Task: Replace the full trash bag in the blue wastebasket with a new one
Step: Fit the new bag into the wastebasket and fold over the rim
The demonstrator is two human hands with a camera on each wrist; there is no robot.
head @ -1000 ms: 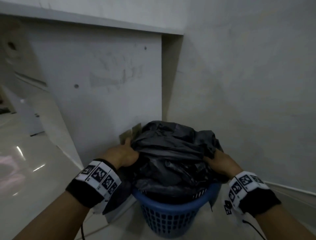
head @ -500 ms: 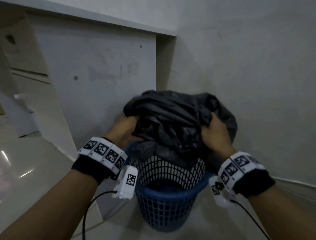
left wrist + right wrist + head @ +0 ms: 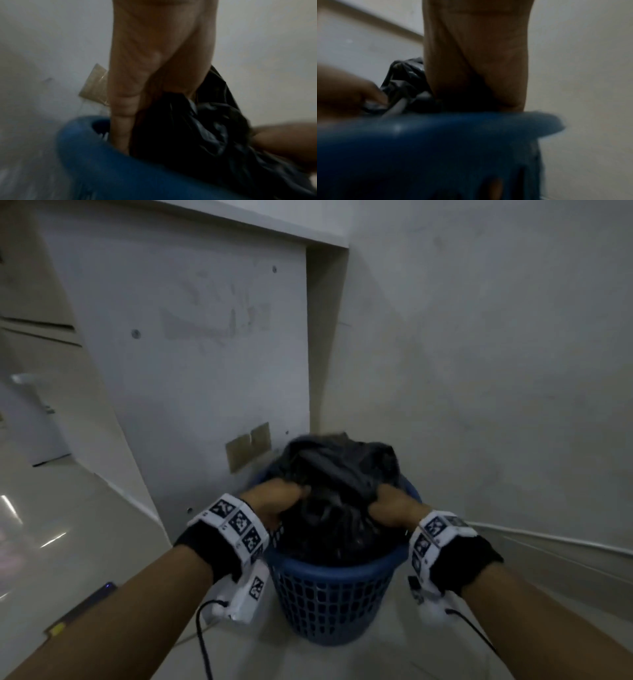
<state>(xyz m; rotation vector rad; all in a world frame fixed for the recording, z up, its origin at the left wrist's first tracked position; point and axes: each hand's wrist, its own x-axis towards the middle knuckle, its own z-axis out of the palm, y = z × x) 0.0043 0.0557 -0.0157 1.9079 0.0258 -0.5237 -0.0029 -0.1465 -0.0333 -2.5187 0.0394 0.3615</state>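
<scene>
One blue wastebasket (image 3: 330, 594), slotted sides, standing on the pale floor (image 3: 68, 525) at lower centre of the head view, in the corner where two grey walls meet. One black trash bag (image 3: 337, 474), full and crumpled, seated inside the basket with its gathered top bulging above the rim. Two hands, both on the bag: left hand (image 3: 274, 503) at the bag's left side, fingers curled into the plastic, grasping a fold; right hand (image 3: 394, 508) at the bag's right side, likewise clenched on a bunch of plastic. Left wrist view shows fingers (image 3: 123, 105) running down between the blue rim and the black plastic; right wrist view is blurred, so the exact finger hold there is probably a fistful of bag but not clear. Two wrist bands (image 3: 236, 525) with black-and-white square markers, one per wrist, each with one trailing black cable. Two tan tape patches (image 3: 248, 448) on the left wall, just above and left of the basket.
</scene>
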